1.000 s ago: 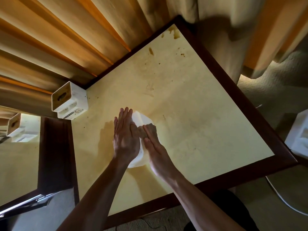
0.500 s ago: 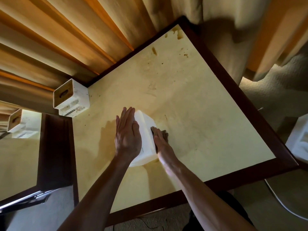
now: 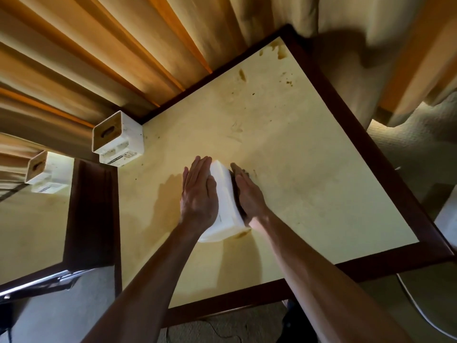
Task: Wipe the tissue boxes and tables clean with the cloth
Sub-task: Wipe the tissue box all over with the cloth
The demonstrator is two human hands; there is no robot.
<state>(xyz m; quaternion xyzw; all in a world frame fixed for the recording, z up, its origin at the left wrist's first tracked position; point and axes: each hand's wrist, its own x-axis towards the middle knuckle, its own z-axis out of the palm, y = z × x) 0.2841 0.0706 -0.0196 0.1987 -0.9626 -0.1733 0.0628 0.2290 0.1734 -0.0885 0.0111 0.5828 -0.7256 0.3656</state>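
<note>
Long orange and tan curtains (image 3: 118, 53) hang in folds behind the furniture. Pale carpet (image 3: 418, 154) covers the floor on the right, with a bright patch of light. A white cord (image 3: 420, 315) lies on the floor.

Warm dim light, forearm shadows on table (image 3: 309, 184), wide-angle bowed edges, fingertips perhaps motion-blurred.

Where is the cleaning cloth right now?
The dark cloth is pressed under the right hand against the right side of the white tissue box, mid-table.
</note>
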